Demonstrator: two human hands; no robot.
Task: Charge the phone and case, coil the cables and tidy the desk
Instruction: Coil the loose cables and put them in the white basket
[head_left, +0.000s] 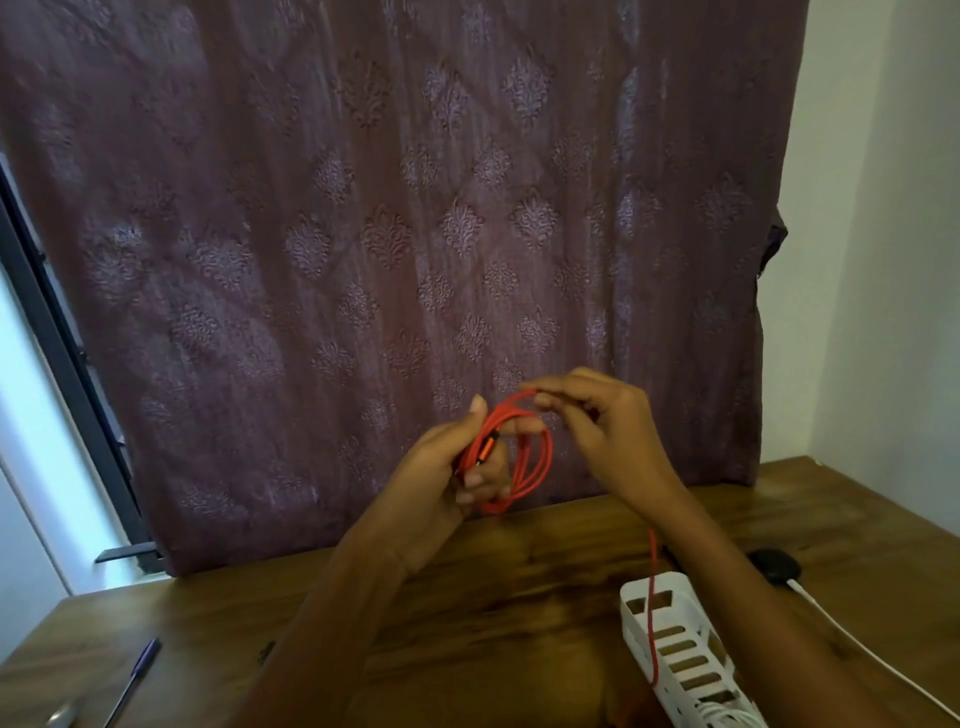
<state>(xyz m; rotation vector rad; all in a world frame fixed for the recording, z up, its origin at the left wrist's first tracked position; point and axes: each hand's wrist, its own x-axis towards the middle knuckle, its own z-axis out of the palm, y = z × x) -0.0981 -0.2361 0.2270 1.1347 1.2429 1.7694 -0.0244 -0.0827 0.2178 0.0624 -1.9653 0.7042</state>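
Over the white slotted plastic basket (635, 590) on the wooden worktop (509, 597), your left grip (441, 470) holds the coiled red braided cable (544, 457) and your right grip (608, 431) pinches its top loop.

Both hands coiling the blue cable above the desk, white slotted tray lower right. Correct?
One thing is wrong: the cable is red, not blue, as the head view shows. The rest holds: left hand and right hand both hold it above the desk, with the white slotted tray at lower right.
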